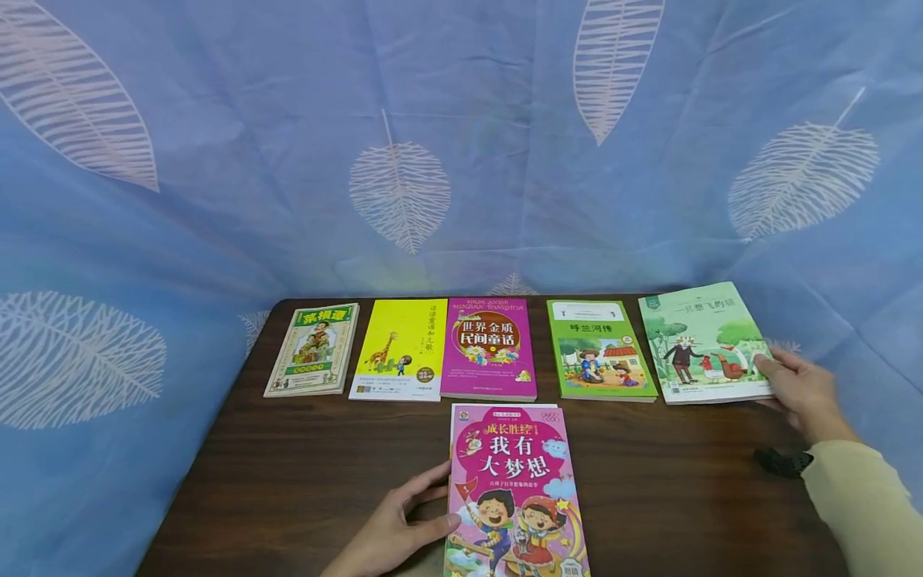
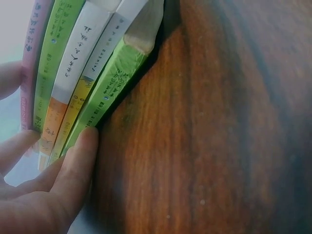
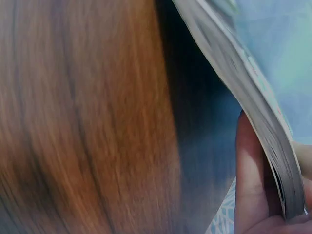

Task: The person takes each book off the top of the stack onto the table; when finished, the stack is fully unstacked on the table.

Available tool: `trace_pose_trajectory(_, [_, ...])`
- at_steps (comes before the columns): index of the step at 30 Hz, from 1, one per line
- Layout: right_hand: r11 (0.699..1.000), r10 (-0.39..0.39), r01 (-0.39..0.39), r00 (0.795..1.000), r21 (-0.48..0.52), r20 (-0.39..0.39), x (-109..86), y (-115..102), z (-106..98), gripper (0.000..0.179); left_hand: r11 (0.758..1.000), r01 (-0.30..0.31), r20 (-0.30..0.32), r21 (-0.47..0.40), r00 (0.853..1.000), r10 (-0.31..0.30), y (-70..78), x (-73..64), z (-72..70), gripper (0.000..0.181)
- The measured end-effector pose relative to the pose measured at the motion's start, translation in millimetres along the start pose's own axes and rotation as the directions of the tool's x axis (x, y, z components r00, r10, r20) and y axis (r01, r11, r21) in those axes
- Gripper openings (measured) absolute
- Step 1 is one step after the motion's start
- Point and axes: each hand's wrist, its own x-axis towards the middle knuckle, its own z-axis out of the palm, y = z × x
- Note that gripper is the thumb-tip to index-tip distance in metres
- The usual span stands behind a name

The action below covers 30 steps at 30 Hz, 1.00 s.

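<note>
In the head view, my left hand holds a stack of several books at the front of the table, a pink book on top. The left wrist view shows its thumb at the pink cover and its fingers along the spines, down to a bottom green book. At the far right, my right hand pinches the right edge of a pale green book, thumb on the cover. From the right wrist view, fingers lie under this book, whose page edges slant above the table.
Along the back of the dark wooden table lie a small green-and-cream book, a yellow book, a magenta book and a green book. A blue leaf-patterned cloth hangs behind.
</note>
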Motion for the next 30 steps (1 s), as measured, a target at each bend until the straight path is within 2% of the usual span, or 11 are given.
trace_pose_trajectory(2, [0.988, -0.027, 0.016, 0.997, -0.155, -0.074, 3.3, 0.2, 0.5, 0.074, 1.0, 0.002, 0.002, -0.002, 1.0, -0.002, 0.0, -0.2, 0.1, 0.067])
trace_pose_trajectory(3, [0.968, -0.061, 0.033, 0.993, -0.248, -0.104, 4.1, -0.3, 1.3, 0.072, 1.0, 0.005, 0.0, -0.001, 1.0, -0.005, 0.1, -0.2, 0.1, 0.067])
trace_pose_trajectory(6, [0.881, -0.171, 0.071, 0.97, -0.469, -0.174, 4.2, -2.8, 5.6, 0.066, 1.0, 0.014, -0.009, -0.001, 1.0, -0.014, 0.5, -0.4, -0.2, 0.068])
trace_pose_trajectory(9, [0.801, -0.255, 0.08, 0.942, -0.593, -0.218, 2.4, -5.4, 9.7, 0.059, 1.0, 0.014, -0.013, 0.004, 1.0, -0.014, 1.0, -0.4, 0.0, 0.067])
trace_pose_trajectory(12, [0.782, -0.296, 0.071, 0.917, -0.62, -0.268, 1.9, -4.3, 13.0, 0.054, 1.0, 0.007, -0.016, 0.022, 1.0, -0.007, 1.5, 0.0, 0.8, 0.067])
trace_pose_trajectory(16, [0.753, -0.379, 0.12, 0.883, -0.648, -0.277, 0.6, 2.4, 17.0, 0.045, 0.999, 0.012, -0.022, 0.039, 1.0, -0.011, 2.1, -0.3, 1.8, 0.066])
trace_pose_trajectory(19, [0.747, -0.402, 0.141, 0.874, -0.65, -0.272, -0.4, 7.7, 19.2, 0.042, 0.999, 0.015, -0.018, 0.033, 1.0, -0.014, 2.3, -0.8, 2.1, 0.066])
trace_pose_trajectory(23, [0.76, -0.383, 0.124, 0.879, -0.638, -0.284, 0.6, 13.1, 21.0, 0.041, 1.0, 0.007, -0.013, 0.027, 1.0, -0.007, 1.9, -0.6, 2.3, 0.066])
trace_pose_trajectory(30, [0.709, -0.459, 0.135, 0.834, -0.692, -0.307, 8.4, 23.2, 18.0, 0.035, 1.0, 0.015, -0.009, 0.011, 1.0, -0.015, 0.4, 0.0, 1.3, 0.066])
